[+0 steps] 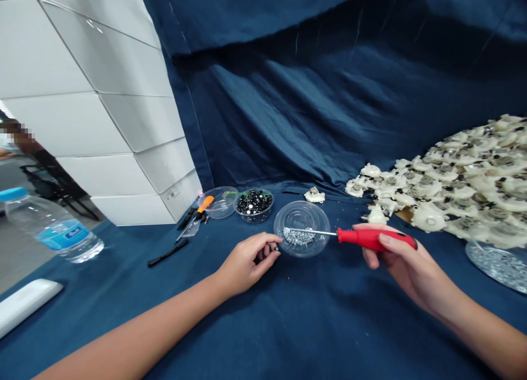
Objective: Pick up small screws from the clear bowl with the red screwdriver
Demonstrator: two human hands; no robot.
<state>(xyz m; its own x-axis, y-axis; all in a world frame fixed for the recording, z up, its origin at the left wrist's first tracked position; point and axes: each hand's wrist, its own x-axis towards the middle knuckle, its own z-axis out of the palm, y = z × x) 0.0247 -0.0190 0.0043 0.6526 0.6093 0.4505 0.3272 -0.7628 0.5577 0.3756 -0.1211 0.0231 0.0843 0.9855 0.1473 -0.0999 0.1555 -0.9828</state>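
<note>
The right hand (411, 264) closes its fingers (397, 242) firmly around a red-handled screwdriver (370, 238) with a rubbery-looking grip, and it holds the tool almost level, so the thin steel shaft reaches to the left into a round clear plastic tub (302, 215). The shaft tip is among small silver screws (298, 237) in this tub. The left hand (251, 259) lies palm down beside the tub, its fingers (267, 248) curled and just at the rim; I cannot tell if they hold something small. The tub stands on a surface (230, 319) covered with dark blue cloth. Farther away are a tub of shiny black pieces (254, 204), an orange-handled screwdriver (205, 204), and a heap of cream plastic parts (465, 188).
</note>
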